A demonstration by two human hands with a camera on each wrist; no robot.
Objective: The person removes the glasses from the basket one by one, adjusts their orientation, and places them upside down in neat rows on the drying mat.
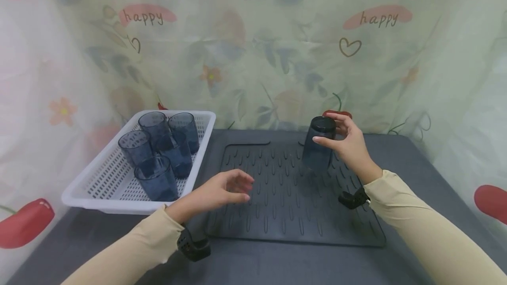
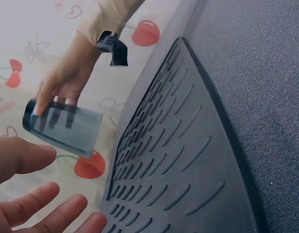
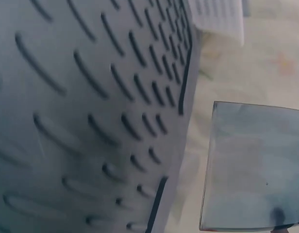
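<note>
My right hand point(image 1: 352, 146) grips a blue-tinted drinking glass point(image 1: 316, 156) near its thick base, thumb on one side and fingers on the other. Base up and mouth down, the glass hangs over the far right part of a dark ribbed drying mat point(image 1: 283, 214). Both wrist views show a gap between the glass point(image 3: 256, 165) and the mat. My left hand point(image 1: 222, 188) hovers over the mat's left side, holding nothing, its fingers loosely bent and spread from the thumb.
To the left stands a white perforated plastic basket point(image 1: 130, 208) with several blue-tinted glasses point(image 1: 156, 181) in it, mouths up. A grey cloth point(image 1: 253, 263) covers the table. A printed curtain point(image 1: 253, 78) hangs close behind and at both sides.
</note>
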